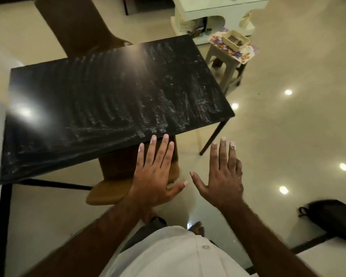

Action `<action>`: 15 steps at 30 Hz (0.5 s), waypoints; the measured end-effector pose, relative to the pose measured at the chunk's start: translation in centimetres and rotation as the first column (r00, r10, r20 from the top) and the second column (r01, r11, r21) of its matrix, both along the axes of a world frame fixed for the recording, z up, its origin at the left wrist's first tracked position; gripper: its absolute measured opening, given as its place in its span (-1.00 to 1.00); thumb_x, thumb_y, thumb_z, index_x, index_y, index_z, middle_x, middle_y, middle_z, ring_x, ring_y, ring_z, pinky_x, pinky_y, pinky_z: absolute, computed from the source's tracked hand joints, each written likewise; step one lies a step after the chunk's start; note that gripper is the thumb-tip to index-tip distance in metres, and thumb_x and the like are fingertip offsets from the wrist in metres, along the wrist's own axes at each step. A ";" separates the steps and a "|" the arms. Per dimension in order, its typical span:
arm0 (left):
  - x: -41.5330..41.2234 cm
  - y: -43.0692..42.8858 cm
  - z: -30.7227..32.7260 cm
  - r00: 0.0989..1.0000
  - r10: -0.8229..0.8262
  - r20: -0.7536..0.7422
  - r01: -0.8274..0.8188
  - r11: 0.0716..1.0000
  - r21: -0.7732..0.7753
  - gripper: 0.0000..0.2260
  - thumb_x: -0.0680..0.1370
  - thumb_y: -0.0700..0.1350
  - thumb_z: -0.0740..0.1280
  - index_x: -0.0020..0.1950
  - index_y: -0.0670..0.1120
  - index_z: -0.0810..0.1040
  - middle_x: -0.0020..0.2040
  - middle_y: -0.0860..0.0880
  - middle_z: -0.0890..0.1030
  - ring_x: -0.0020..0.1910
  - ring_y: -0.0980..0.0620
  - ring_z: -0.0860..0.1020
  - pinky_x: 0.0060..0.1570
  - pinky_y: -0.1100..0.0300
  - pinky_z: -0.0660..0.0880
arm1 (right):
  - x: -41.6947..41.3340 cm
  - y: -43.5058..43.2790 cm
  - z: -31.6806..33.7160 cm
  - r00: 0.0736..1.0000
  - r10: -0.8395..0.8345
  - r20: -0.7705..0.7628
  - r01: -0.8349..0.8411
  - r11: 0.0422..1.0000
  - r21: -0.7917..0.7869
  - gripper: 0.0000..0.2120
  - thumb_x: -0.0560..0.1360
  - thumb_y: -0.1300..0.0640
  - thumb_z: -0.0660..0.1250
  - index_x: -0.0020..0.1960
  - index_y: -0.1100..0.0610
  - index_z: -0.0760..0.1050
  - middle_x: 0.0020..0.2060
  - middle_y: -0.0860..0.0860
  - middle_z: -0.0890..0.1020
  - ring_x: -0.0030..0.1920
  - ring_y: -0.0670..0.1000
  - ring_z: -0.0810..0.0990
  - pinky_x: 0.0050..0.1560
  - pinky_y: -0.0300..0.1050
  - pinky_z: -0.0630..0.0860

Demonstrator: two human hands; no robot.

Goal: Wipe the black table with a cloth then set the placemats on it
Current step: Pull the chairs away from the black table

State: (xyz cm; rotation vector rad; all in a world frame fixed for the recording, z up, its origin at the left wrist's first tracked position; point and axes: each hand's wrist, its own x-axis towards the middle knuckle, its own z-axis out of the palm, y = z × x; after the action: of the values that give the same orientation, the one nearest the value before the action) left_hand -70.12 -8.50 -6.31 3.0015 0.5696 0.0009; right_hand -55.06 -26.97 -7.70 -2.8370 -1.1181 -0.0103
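Observation:
The black table (100, 100) fills the upper left, its top streaked all over with white powdery smears. My left hand (155, 170) is spread flat with straight fingers, its fingertips at the table's near edge. My right hand (221, 176) is spread the same way, in the air over the floor to the right of the table. Both hold nothing, and the fingertips carry white residue. Floral placemats (246, 53) lie on a small stool at the upper right, under a cream tray (236, 40). No cloth is in view.
A brown chair (116, 170) is tucked under the table's near side; another chair (74, 27) stands at the far side. A white stool (226, 64) sits beside the table's right corner, a white cabinet (218, 11) behind it. A black bag (336, 218) lies on the glossy floor at right.

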 end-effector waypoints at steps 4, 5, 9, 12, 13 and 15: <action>5.4 -4.9 1.0 0.996 -0.090 -0.024 0.091 0.995 0.047 0.05 0.59 0.60 0.00 0.81 -0.11 -0.12 0.80 -0.15 -0.26 0.77 -0.27 -0.26 0.68 -0.42 -0.08 | 2.8 -6.2 1.0 0.992 -0.120 0.033 0.118 0.992 0.046 0.07 0.61 -0.55 0.10 0.81 0.14 -0.10 0.79 0.18 -0.14 0.78 0.28 -0.14 0.66 0.38 0.19; 7.0 -6.3 1.3 0.992 -0.123 -0.022 0.124 0.991 0.058 0.05 0.59 0.60 -0.01 0.81 -0.11 -0.12 0.80 -0.16 -0.27 0.77 -0.27 -0.27 0.68 -0.42 -0.09 | 3.6 -7.9 1.2 0.987 -0.156 0.034 0.154 0.987 0.053 0.07 0.61 -0.55 0.11 0.81 0.14 -0.11 0.79 0.18 -0.14 0.78 0.29 -0.14 0.65 0.37 0.19; 13.3 -10.9 1.6 0.963 -0.266 0.051 0.261 0.962 0.080 0.06 0.59 0.58 0.07 0.81 -0.13 -0.10 0.81 -0.17 -0.21 0.78 -0.30 -0.21 0.67 -0.43 -0.05 | 6.7 -14.3 2.1 0.961 -0.268 0.075 0.263 0.962 0.072 0.05 0.62 -0.54 0.10 0.81 0.12 -0.13 0.79 0.18 -0.17 0.78 0.29 -0.16 0.64 0.33 0.16; 18.3 -14.1 2.3 0.938 -0.335 0.085 0.325 0.939 0.116 0.06 0.59 0.59 0.07 0.81 -0.15 -0.07 0.81 -0.18 -0.16 0.78 -0.29 -0.18 0.67 -0.42 -0.04 | 9.9 -18.3 3.2 0.927 -0.357 0.112 0.346 0.932 0.104 0.06 0.62 -0.54 0.11 0.81 0.13 -0.13 0.79 0.19 -0.15 0.78 0.30 -0.13 0.62 0.33 0.19; 20.1 -15.2 2.6 0.931 -0.356 0.085 0.344 0.930 0.127 0.06 0.59 0.58 0.06 0.81 -0.14 -0.07 0.81 -0.17 -0.16 0.78 -0.28 -0.19 0.67 -0.41 -0.04 | 11.0 -19.6 3.6 0.913 -0.388 0.122 0.376 0.920 0.110 0.06 0.62 -0.54 0.10 0.81 0.13 -0.13 0.79 0.19 -0.14 0.78 0.30 -0.13 0.63 0.33 0.19; 23.6 -17.4 3.0 0.915 -0.394 0.084 0.383 0.915 0.126 0.04 0.60 0.58 0.05 0.82 -0.12 -0.10 0.81 -0.15 -0.20 0.78 -0.26 -0.22 0.68 -0.40 -0.04 | 13.4 -21.7 4.3 0.884 -0.447 0.136 0.434 0.893 0.117 0.06 0.62 -0.55 0.08 0.81 0.13 -0.14 0.79 0.18 -0.15 0.78 0.30 -0.14 0.64 0.32 0.19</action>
State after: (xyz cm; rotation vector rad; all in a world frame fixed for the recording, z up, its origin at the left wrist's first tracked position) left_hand -46.52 -25.87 -3.30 3.1368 -0.0485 0.1712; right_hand -41.65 -48.69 -3.41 -2.9849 -0.4482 -0.3131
